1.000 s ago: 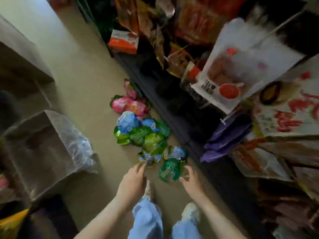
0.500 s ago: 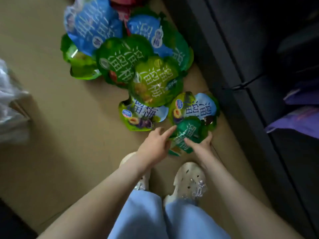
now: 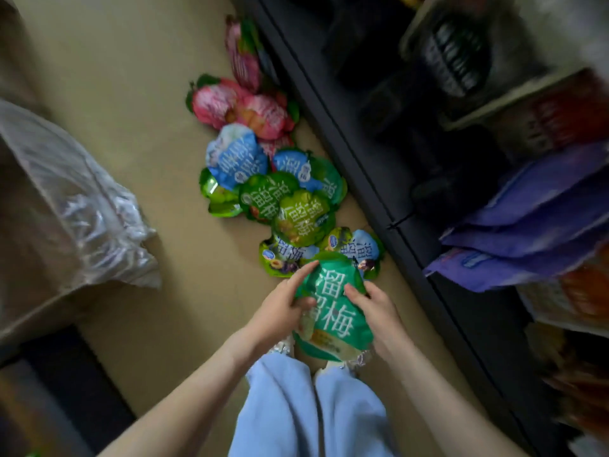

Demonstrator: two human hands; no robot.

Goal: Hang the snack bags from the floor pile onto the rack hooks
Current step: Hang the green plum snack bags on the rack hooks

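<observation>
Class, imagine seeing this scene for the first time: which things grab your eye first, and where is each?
The bright green snack bag, gripped by the left hand and right hand low in the middle, stands out first. Just beyond it, a colourful floor pile of green, blue and pink bags lies along the foot of the dark rack. On the rack at right, purple packets show up too.

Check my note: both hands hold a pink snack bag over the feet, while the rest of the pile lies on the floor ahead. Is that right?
One slip: what the left hand and right hand hold is a green bag, not a pink one, as the head view shows. The pink bags lie at the far end of the pile. The rest stands.
</observation>
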